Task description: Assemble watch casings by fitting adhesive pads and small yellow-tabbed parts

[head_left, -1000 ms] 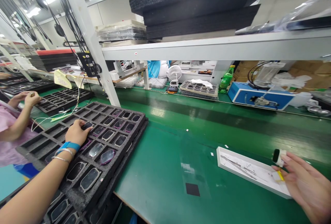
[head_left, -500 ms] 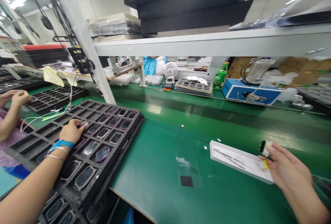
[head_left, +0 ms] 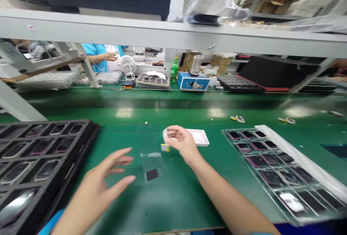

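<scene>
My left hand is over the green bench, right of the black foam tray; its fingers are spread and hold nothing. Closed around a small white part, my right hand is above the middle of the bench. A yellow tab hangs below that part; the fingers cover most of it. Behind the right hand lies a shallow white box. Between my hands, a clear plastic film with a dark square lies flat on the bench.
Rounded dark screens sit in the foam tray's compartments. At right stands a clear plastic tray of similar pieces. Small white-and-yellow parts lie farther back. A shelf beam crosses above; another person's hand shows beyond it.
The view has swung right. My left hand has left the foam tray and now hangs open over the bench. My right hand, still holding the white part, has come toward the middle.
</scene>
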The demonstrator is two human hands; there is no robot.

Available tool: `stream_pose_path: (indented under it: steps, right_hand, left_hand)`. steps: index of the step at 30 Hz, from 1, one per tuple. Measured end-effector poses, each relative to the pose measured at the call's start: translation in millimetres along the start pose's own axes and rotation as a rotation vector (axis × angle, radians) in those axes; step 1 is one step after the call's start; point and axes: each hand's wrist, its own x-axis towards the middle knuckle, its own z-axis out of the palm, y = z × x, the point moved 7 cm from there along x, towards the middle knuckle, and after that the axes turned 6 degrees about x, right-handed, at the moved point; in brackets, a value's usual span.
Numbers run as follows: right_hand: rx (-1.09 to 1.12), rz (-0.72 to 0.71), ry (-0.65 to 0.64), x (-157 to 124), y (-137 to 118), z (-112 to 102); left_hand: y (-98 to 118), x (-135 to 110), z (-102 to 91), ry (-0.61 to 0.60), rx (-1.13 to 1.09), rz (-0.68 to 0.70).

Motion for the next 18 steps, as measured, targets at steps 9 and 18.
stream_pose_path:
  steps: [9,18]
  right_hand:
    - [-0.055,0.059,-0.119,-24,36,17]
    - [-0.258,-0.025,-0.202,-29,29,23]
  left_hand:
    - [-8,68,120.4,-0.346,-0.689,-0.129]
    - [-23,56,127.2,-0.413,-0.888,-0.307]
